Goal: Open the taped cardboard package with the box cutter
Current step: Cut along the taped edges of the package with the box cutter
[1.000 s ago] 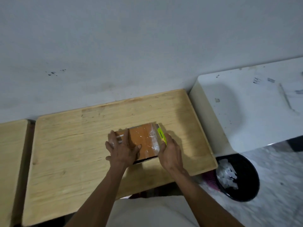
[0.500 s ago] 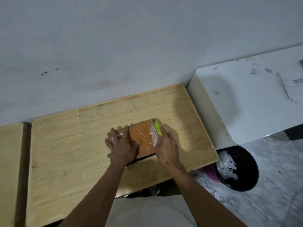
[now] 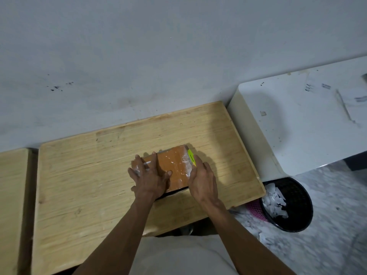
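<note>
The package (image 3: 174, 171) lies mid-desk (image 3: 89, 185). Left hand (image 3: 150, 178) presses flat on it, grip spread. Right hand (image 3: 202, 179) grips the cutter (image 3: 191, 158) along its right edge. Slitting tape; next, probably, a steady shallow draw.

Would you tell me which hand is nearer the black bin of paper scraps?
Right. The right hand lies at the package's bin-side edge; the left hand presses its far side from the bin.

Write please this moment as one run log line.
left hand: flat on package | right hand: holds box cutter at right edge | package: on wooden table
</note>
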`<move>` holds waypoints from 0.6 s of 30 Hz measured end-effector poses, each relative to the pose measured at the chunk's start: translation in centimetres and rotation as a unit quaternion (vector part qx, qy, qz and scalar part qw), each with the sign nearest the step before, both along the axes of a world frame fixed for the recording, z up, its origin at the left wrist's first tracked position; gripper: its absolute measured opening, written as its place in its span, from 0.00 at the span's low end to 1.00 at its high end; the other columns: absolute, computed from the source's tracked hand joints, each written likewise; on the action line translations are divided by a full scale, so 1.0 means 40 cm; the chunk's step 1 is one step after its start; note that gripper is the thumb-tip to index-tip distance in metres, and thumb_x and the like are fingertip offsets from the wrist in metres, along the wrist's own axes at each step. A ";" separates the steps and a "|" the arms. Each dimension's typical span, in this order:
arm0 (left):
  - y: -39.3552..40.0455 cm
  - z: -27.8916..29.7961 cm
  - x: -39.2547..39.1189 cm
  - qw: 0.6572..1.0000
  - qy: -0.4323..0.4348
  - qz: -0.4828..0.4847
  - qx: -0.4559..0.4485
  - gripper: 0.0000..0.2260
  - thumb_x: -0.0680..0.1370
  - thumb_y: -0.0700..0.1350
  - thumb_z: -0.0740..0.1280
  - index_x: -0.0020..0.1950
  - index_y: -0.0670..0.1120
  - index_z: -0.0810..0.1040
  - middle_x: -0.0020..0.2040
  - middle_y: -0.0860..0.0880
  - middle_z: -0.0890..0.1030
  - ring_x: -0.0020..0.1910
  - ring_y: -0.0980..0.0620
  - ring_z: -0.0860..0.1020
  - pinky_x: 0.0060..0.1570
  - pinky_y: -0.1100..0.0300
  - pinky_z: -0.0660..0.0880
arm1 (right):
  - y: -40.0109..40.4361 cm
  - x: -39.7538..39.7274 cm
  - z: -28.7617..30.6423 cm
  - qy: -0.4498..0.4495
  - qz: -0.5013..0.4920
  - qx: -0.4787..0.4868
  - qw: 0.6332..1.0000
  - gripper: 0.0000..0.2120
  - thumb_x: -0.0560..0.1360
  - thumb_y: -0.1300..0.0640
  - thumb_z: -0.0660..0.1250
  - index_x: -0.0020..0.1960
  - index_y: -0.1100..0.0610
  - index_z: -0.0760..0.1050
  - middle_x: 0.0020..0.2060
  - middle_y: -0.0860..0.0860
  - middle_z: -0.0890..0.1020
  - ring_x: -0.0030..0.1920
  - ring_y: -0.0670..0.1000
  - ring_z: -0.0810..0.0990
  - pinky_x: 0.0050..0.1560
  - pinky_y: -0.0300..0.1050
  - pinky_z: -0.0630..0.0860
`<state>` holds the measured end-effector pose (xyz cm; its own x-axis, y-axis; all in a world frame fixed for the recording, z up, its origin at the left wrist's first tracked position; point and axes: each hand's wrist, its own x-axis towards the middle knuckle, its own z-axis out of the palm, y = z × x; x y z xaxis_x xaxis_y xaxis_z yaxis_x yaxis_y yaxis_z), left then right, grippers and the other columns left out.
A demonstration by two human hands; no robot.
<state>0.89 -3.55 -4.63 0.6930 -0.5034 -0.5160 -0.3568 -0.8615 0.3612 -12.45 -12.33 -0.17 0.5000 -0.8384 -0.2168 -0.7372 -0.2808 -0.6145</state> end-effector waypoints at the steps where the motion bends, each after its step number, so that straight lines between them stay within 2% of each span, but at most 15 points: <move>1: 0.000 0.002 -0.001 1.000 0.002 0.001 -0.001 0.37 0.77 0.65 0.63 0.78 0.64 0.44 0.78 0.48 0.32 0.76 0.33 0.35 0.69 0.29 0.56 | 0.000 0.000 0.002 0.000 -0.002 0.000 1.000 0.23 0.81 0.62 0.58 0.76 0.54 0.63 0.53 0.57 0.77 0.47 0.54 0.80 0.43 0.44 0.75; 4: 0.001 0.006 -0.001 1.000 0.010 0.013 -0.009 0.36 0.77 0.64 0.64 0.77 0.65 0.45 0.77 0.53 0.32 0.76 0.33 0.36 0.66 0.27 0.61 | -0.002 0.004 0.006 0.004 -0.005 0.003 1.000 0.23 0.82 0.62 0.58 0.75 0.54 0.63 0.53 0.57 0.78 0.48 0.55 0.81 0.46 0.48 0.80; 7: 0.001 0.010 -0.003 1.000 0.007 0.007 -0.006 0.36 0.77 0.64 0.63 0.78 0.64 0.46 0.77 0.52 0.32 0.76 0.33 0.36 0.68 0.28 0.58 | -0.004 0.008 0.006 0.012 -0.001 0.002 1.000 0.23 0.81 0.63 0.58 0.75 0.53 0.63 0.53 0.58 0.78 0.48 0.56 0.81 0.47 0.50 0.81; 13: 0.000 0.001 0.001 1.000 -0.001 0.001 -0.003 0.36 0.77 0.64 0.63 0.78 0.64 0.46 0.78 0.50 0.32 0.76 0.33 0.37 0.68 0.29 0.58 | -0.006 0.017 0.009 0.069 0.032 0.005 0.997 0.30 0.78 0.65 0.62 0.77 0.52 0.59 0.58 0.58 0.76 0.49 0.58 0.81 0.45 0.48 0.79; 18: 0.003 -0.006 0.005 1.000 -0.005 0.002 -0.004 0.36 0.76 0.64 0.64 0.77 0.64 0.46 0.78 0.50 0.34 0.76 0.33 0.37 0.66 0.28 0.62 | -0.007 0.018 0.017 0.107 0.054 -0.010 0.993 0.31 0.77 0.65 0.63 0.77 0.54 0.58 0.60 0.58 0.75 0.50 0.59 0.81 0.45 0.47 0.76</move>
